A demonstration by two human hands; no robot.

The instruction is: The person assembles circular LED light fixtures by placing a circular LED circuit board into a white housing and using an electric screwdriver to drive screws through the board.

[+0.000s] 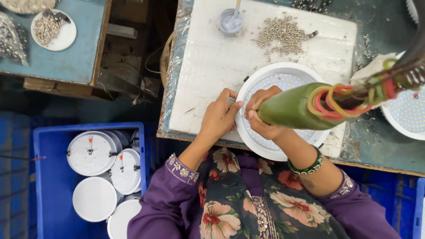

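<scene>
Between both hands [220, 116] [259, 113] — round lamp [283, 79]

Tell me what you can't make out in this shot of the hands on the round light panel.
Head view only:
- Tool tip: the right hand wraps the front of the green tool, hiding where it meets the round light panel.
- What the left hand pinches: covered by its own fingers.
- Second panel: cut off by the right edge.
- Small metal pieces on the white foam board: too small to identify.
</scene>
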